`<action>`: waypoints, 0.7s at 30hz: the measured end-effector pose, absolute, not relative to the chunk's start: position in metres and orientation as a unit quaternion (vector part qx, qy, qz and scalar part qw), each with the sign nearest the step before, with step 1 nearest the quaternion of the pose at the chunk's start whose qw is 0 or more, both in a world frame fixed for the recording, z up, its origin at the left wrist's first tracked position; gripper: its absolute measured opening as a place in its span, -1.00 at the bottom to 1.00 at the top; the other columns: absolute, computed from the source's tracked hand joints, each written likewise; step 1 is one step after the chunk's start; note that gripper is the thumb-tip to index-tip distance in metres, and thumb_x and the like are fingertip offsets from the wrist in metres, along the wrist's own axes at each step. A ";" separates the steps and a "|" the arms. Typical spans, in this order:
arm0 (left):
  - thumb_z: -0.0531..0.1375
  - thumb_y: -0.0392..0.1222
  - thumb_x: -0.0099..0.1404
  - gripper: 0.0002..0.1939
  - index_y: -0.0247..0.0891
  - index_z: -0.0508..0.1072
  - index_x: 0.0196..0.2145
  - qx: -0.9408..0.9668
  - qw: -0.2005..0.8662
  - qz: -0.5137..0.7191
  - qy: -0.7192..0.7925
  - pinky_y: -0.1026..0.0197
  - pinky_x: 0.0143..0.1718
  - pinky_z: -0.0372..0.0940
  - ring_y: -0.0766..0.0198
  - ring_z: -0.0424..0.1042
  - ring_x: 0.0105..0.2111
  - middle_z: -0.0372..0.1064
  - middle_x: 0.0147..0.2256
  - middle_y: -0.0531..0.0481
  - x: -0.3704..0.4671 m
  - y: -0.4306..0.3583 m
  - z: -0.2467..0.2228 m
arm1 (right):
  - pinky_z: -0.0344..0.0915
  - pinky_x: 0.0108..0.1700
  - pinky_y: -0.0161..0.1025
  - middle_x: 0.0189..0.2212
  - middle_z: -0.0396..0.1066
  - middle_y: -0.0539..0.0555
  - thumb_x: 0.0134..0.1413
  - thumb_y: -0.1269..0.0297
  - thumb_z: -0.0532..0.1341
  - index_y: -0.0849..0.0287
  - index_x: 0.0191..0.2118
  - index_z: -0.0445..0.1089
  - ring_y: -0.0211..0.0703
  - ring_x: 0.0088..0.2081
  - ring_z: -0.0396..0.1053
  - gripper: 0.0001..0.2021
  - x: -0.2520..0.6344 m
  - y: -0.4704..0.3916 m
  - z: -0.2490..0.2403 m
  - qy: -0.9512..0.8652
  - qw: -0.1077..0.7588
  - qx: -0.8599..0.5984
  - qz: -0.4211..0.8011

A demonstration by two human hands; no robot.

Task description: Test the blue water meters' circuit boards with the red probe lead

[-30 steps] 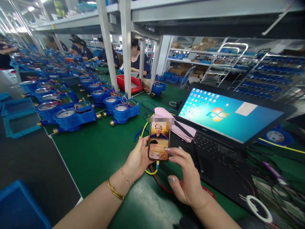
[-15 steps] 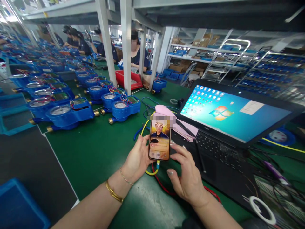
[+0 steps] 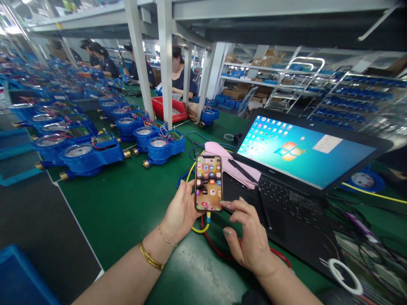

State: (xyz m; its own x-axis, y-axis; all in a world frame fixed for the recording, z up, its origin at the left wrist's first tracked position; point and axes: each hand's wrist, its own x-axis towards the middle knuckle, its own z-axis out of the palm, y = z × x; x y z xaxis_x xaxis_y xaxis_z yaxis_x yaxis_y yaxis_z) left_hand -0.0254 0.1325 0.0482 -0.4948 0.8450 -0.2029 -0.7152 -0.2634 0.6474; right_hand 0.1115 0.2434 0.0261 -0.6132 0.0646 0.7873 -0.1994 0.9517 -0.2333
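My left hand is closed around a smartphone, holding it upright with its lit screen facing me and rows of app icons showing. A yellow cable with a blue-green end hangs just below the phone's lower edge; whether it is plugged in I cannot tell. My right hand hovers at the phone's lower right, holding nothing, thumb and fingers apart. Its index fingertip is at the screen's right edge; contact is unclear. Behind the phone lie pink paper sheets with a black pen on top.
An open laptop stands on the right, with tangled cables and a white ring beside it. Several blue water meters line the green table at left. A red bin sits by metal posts; co-workers sit beyond.
The phone's display has switched from a lock screen with a clock to a home screen of icons. My right index finger has come closer to the screen. The view has shifted slightly.
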 end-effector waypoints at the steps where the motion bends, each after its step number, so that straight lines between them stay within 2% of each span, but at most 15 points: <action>1: -0.25 0.13 0.40 -0.48 -0.17 0.21 0.09 0.091 0.494 0.790 0.350 -0.02 -0.08 0.29 0.09 0.44 -0.11 0.39 -0.07 -0.15 -0.026 0.132 0.048 | 0.32 0.01 0.12 -0.20 0.31 0.20 0.13 0.42 0.05 0.18 -0.19 0.17 -0.03 -0.10 0.36 -0.88 0.112 0.244 0.027 -0.886 0.438 0.044 0.147; 7: -0.24 0.14 0.39 -0.48 -0.18 0.20 0.09 0.095 0.493 0.795 0.341 -0.02 -0.08 0.29 0.09 0.45 -0.13 0.40 -0.09 -0.16 -0.027 0.132 0.047 | 0.36 0.00 0.00 -0.26 0.36 0.19 0.15 0.40 0.05 0.19 -0.23 0.20 -0.06 -0.11 0.37 -0.94 0.112 0.242 0.032 -0.900 0.414 0.081 0.107; 14: -0.23 0.16 0.39 -0.48 -0.19 0.23 0.06 0.101 0.496 0.792 0.342 -0.01 -0.07 0.28 0.08 0.44 -0.12 0.40 -0.09 -0.16 -0.026 0.131 0.047 | 0.32 0.02 0.01 -0.23 0.36 0.19 0.13 0.43 0.05 0.20 -0.21 0.19 -0.06 -0.10 0.36 -0.90 0.115 0.241 0.031 -0.888 0.428 0.073 0.155; 21: -0.26 0.11 0.40 -0.48 -0.21 0.17 0.11 0.100 0.498 0.788 0.348 0.00 -0.08 0.29 0.10 0.44 -0.13 0.41 -0.11 -0.17 -0.025 0.132 0.049 | 0.28 0.02 -0.01 -0.20 0.33 0.16 0.12 0.45 0.04 0.17 -0.22 0.19 -0.08 -0.10 0.34 -0.89 0.114 0.244 0.028 -0.881 0.432 0.047 0.189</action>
State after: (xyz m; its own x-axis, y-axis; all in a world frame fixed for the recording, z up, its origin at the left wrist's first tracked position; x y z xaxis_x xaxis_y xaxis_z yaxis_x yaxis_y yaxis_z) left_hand -0.0248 0.1319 0.0494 -0.4846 0.8539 -0.1898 -0.7153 -0.2619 0.6479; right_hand 0.1140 0.2437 0.0277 -0.6220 0.0797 0.7790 -0.2466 0.9243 -0.2914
